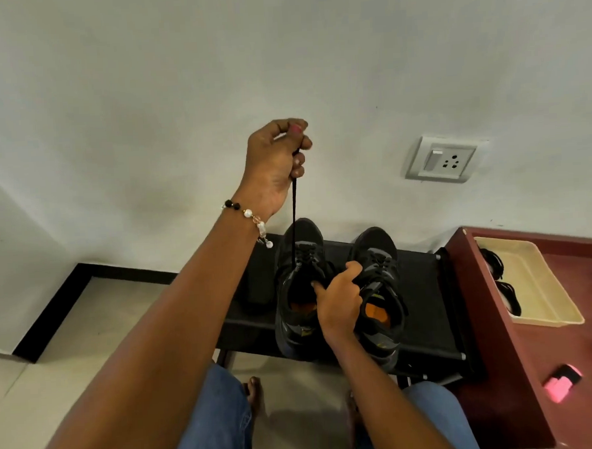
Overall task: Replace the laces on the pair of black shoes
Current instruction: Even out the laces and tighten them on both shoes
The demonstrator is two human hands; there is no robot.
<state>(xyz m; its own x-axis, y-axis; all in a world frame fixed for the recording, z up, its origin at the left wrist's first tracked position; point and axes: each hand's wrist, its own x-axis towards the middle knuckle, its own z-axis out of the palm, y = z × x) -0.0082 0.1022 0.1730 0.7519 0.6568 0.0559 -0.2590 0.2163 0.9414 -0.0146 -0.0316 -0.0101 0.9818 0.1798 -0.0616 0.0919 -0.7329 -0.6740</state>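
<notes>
Head view: your left hand [277, 160], raised at 12 o'clock, pinches a black lace [296, 221] pulled taut up from the left shoe [301, 286]. Your right hand [339, 297] grips that shoe's collar at center. Right shoe [380, 288] sits just beside at 3 o'clock, both on a black rack [426, 306].

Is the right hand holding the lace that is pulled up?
No, the left hand pinches the taut black lace; the right hand grips the shoe.

Open air lies left of the taut lace [295, 203]; the red table [499, 333] blocks the shoes' [377, 288] right side.
</notes>
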